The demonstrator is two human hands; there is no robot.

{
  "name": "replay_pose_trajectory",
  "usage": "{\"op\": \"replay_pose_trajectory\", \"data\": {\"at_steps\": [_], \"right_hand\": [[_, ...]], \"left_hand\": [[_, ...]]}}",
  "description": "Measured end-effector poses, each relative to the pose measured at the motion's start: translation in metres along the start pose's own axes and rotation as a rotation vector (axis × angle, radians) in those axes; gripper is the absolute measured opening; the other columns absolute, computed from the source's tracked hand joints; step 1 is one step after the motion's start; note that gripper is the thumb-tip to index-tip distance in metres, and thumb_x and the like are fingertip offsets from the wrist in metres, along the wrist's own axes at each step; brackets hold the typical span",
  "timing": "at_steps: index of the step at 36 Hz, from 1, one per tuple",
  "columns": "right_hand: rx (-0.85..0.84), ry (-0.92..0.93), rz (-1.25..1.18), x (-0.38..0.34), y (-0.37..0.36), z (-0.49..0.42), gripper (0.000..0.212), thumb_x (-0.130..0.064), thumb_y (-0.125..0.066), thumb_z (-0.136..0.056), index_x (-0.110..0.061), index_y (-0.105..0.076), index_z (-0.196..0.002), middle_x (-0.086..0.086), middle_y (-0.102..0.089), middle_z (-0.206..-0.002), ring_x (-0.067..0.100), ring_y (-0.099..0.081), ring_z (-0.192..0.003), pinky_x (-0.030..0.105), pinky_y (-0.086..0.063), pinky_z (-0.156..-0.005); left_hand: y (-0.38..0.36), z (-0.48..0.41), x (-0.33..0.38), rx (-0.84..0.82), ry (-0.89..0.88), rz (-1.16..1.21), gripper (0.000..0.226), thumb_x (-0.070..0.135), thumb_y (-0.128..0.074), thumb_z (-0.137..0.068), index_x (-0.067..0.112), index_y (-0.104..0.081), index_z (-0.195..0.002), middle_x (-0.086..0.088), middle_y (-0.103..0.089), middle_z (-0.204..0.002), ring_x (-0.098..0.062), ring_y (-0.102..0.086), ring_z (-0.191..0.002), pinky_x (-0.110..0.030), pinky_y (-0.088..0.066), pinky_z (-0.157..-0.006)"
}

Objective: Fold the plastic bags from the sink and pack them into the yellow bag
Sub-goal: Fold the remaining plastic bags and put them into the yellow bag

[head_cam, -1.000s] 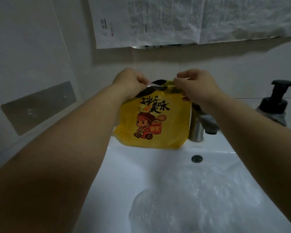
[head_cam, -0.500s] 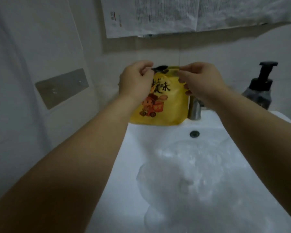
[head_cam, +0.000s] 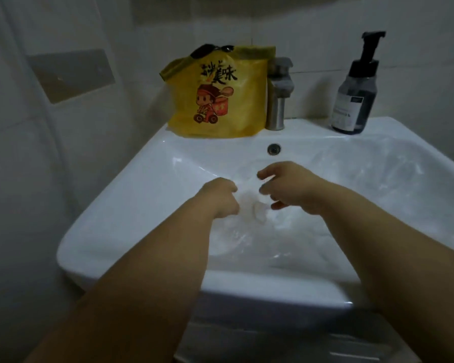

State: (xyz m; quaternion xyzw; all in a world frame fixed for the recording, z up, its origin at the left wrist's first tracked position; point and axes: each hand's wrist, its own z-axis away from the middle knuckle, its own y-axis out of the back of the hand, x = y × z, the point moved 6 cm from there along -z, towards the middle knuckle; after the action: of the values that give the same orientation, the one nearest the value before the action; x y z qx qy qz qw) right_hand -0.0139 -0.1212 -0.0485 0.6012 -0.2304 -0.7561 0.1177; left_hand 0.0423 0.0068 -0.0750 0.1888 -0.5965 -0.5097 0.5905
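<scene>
Clear plastic bags (head_cam: 249,239) (in the sink (head_cam: 136,189)) lie under curled left hand (head_cam: 218,197), right hand (head_cam: 288,189); grip unclear.

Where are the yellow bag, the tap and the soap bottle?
yellow bag (head_cam: 215,100), head view, on its printed front.
tap (head_cam: 275,111), head view, on its metal stem.
soap bottle (head_cam: 354,100), head view, on its dark body.

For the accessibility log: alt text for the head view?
The left hand and right hand reach into a white sink among crumpled clear plastic bags. Behind, a yellow bag stands on the rim beside the faucet; a pump bottle sits farther right.
</scene>
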Motion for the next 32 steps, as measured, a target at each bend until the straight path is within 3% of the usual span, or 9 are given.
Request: {"op": "replay_pose_trajectory", "data": {"at_steps": [3,6,9,11,16,20,24,28,32], "right_hand": [[-0.113,-0.028,0.111,0.006,-0.011,0.0,0.06,0.002,-0.062,-0.085,-0.019,-0.045,-0.139,0.008,-0.05,-0.126,0.023,-0.057,-0.097,0.024,-0.055,-0.063],[-0.137,-0.035,0.18,0.01,-0.006,-0.003,0.076,0.001,-0.065,-0.084,-0.026,-0.032,-0.147,0.01,-0.041,-0.141,0.027,-0.055,-0.106,0.032,-0.056,-0.075],[-0.048,0.019,0.119,0.005,0.006,-0.01,0.055,-0.01,-0.062,-0.09,-0.025,-0.042,-0.139,0.01,-0.047,-0.135,0.025,-0.056,-0.098,0.035,-0.057,-0.076],[0.055,0.086,0.033,-0.004,0.014,-0.017,0.029,-0.018,-0.059,-0.093,-0.021,-0.052,-0.121,0.009,-0.056,-0.124,0.02,-0.058,-0.087,0.03,-0.056,-0.069],[0.0,0.077,-0.195,-0.013,0.013,-0.029,0.035,-0.023,-0.066,-0.089,-0.017,-0.054,-0.121,0.006,-0.058,-0.115,0.023,-0.062,-0.098,0.028,-0.056,-0.07],[-0.04,0.047,-0.271,-0.013,0.008,-0.026,0.013,-0.019,-0.063,-0.092,-0.014,-0.062,-0.103,0.004,-0.059,-0.097,0.015,-0.055,-0.081,0.028,-0.054,-0.067],[-0.12,0.034,-0.361,-0.012,0.006,-0.024,0.058,-0.018,-0.07,-0.085,-0.026,-0.043,-0.136,-0.001,-0.051,-0.115,0.02,-0.054,-0.102,0.032,-0.055,-0.072],[-0.125,0.064,-0.26,-0.013,-0.001,-0.02,0.029,-0.025,-0.066,-0.089,-0.007,-0.063,-0.112,0.01,-0.07,-0.105,0.028,-0.067,-0.097,0.04,-0.058,-0.083],[0.072,0.123,-0.31,-0.02,0.012,-0.022,0.029,-0.03,-0.06,-0.093,-0.002,-0.065,-0.099,0.012,-0.066,-0.089,0.027,-0.065,-0.082,0.037,-0.06,-0.075]], "left_hand": [[0.006,-0.006,0.002,0.088,-0.066,0.085,0.02,0.017,-0.063,-0.091,0.012,-0.072,-0.109,-0.005,-0.068,-0.113,-0.022,-0.061,-0.104,-0.031,-0.049,-0.09],[0.016,-0.011,0.013,0.111,-0.141,0.408,0.008,0.021,-0.061,-0.094,0.017,-0.067,-0.096,-0.002,-0.065,-0.103,-0.02,-0.059,-0.099,-0.03,-0.046,-0.083],[0.026,-0.022,0.02,0.131,-0.157,0.733,0.013,0.016,-0.056,-0.096,0.019,-0.063,-0.086,-0.005,-0.064,-0.093,-0.023,-0.06,-0.092,-0.036,-0.049,-0.084],[0.027,-0.024,0.022,0.119,-0.161,0.837,0.018,0.011,-0.053,-0.097,0.017,-0.061,-0.081,-0.004,-0.063,-0.08,-0.018,-0.06,-0.078,-0.028,-0.049,-0.071],[0.041,-0.026,0.019,0.167,-0.147,1.054,0.02,0.005,-0.051,-0.095,0.015,-0.064,-0.083,-0.005,-0.065,-0.077,-0.021,-0.061,-0.076,-0.032,-0.05,-0.074],[0.047,-0.027,0.013,0.226,-0.163,1.048,0.018,0.011,-0.051,-0.097,0.017,-0.065,-0.088,-0.004,-0.067,-0.086,-0.023,-0.063,-0.087,-0.036,-0.051,-0.081],[0.045,-0.024,0.017,0.178,-0.189,1.089,0.019,0.014,-0.049,-0.101,0.017,-0.065,-0.092,-0.002,-0.069,-0.081,-0.02,-0.066,-0.079,-0.032,-0.054,-0.072],[0.043,-0.022,0.023,0.118,-0.191,1.21,0.015,0.015,-0.049,-0.101,0.014,-0.064,-0.097,-0.001,-0.069,-0.076,-0.017,-0.066,-0.072,-0.029,-0.055,-0.063],[0.055,-0.018,0.012,0.468,-0.146,0.857,0.021,0.036,-0.052,-0.097,0.023,-0.056,-0.113,0.006,-0.06,-0.111,-0.011,-0.057,-0.101,-0.024,-0.047,-0.081]]}}
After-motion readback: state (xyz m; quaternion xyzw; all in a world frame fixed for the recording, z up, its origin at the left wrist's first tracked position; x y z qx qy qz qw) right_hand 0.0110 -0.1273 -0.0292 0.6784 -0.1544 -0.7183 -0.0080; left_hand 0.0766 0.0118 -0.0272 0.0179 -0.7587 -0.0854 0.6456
